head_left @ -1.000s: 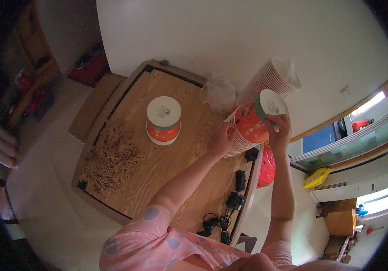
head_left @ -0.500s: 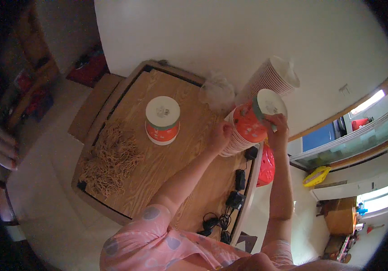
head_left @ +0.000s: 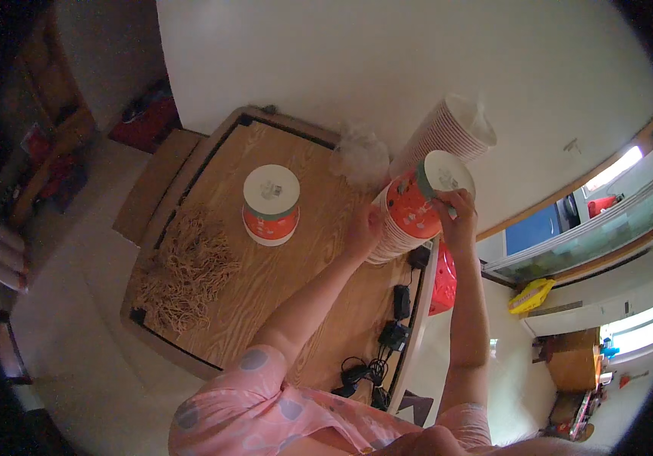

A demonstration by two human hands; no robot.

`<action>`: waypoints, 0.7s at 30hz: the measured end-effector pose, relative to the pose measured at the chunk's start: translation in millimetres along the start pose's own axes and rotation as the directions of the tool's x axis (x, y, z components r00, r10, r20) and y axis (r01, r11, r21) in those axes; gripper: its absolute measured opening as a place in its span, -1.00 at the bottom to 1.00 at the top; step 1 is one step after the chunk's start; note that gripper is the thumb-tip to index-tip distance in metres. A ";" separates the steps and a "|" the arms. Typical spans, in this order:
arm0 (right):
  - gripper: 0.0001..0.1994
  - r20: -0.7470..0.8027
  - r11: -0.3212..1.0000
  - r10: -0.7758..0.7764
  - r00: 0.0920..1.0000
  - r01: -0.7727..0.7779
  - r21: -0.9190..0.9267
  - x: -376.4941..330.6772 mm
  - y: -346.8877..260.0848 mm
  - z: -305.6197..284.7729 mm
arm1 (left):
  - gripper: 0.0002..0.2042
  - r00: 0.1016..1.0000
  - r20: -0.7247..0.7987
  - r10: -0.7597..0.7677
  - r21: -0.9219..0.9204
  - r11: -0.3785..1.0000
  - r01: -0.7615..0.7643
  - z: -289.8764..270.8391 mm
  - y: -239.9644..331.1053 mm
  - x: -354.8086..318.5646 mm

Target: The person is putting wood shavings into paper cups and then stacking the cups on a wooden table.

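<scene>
A stack of nested paper tubs (head_left: 393, 245) stands upside down at the table's right side, its white rims bunched at the lower end. The topmost tub (head_left: 413, 202) is orange with a green band and a white base. My left hand (head_left: 366, 229) is closed against the left side of the stack by the rims, its fingertips partly hidden. My right hand (head_left: 458, 216) pinches the edge of the top tub's base from the right. Left of the stack, another upside-down orange tub (head_left: 271, 220) with a white base rests on the table.
Behind my hands leans a tall stack of white-rimmed tubs (head_left: 452, 129), beside a crumpled clear plastic bag (head_left: 360, 154). A tangle of tan strings (head_left: 188, 273) lies on the wooden table (head_left: 296, 292). Black adapters and cables (head_left: 372, 372) sit along its right edge, near a red bag (head_left: 443, 280).
The whole view has shifted slightly. My right hand's fingers have moved a little along the edge of the top tub's base; my left hand stays at the stack.
</scene>
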State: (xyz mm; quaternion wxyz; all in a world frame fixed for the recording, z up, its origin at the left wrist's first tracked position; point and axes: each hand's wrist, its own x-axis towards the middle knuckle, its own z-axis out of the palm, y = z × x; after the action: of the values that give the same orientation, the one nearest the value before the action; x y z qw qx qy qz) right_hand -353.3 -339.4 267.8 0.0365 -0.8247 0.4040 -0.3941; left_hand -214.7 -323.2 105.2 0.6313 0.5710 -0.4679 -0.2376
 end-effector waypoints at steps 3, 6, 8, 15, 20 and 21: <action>-0.85 -0.022 0.999 0.026 0.999 -0.025 0.046 -0.1 -0.9 3.0 | -0.89 0.999 0.006 0.050 -0.143 0.989 -0.048 2.7 -11.5 -4.9; -0.84 -0.022 1.000 -0.010 1.000 0.010 -0.015 -1.4 10.0 2.9 | -0.89 0.995 0.057 -0.077 -0.116 0.990 0.083 2.4 -16.3 0.3; -0.84 -0.010 1.000 -0.017 1.000 0.016 -0.027 -0.4 7.3 2.2 | -0.88 0.995 0.064 -0.078 -0.080 0.993 0.083 -0.3 -17.8 3.4; -0.83 -0.018 0.999 -0.053 0.998 0.052 -0.012 -1.1 6.5 3.1 | -0.88 1.000 -0.013 0.019 -0.188 0.982 -0.021 5.1 -8.9 -0.7; -0.84 -0.012 0.999 -0.043 0.999 0.043 -0.026 -2.1 10.2 4.3 | -0.91 0.997 0.041 0.058 -0.097 0.994 -0.054 3.1 -3.8 3.7; -0.84 -0.015 0.997 -0.056 0.998 0.056 -0.049 -1.0 10.1 7.3 | -0.92 0.997 0.030 0.076 -0.153 0.986 -0.071 6.0 -17.7 5.3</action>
State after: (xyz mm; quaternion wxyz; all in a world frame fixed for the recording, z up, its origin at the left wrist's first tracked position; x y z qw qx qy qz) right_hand -355.1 -347.3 258.3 0.0023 -0.8331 0.3904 -0.3918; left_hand -213.4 -334.7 89.6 0.6730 0.4991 -0.4804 -0.2593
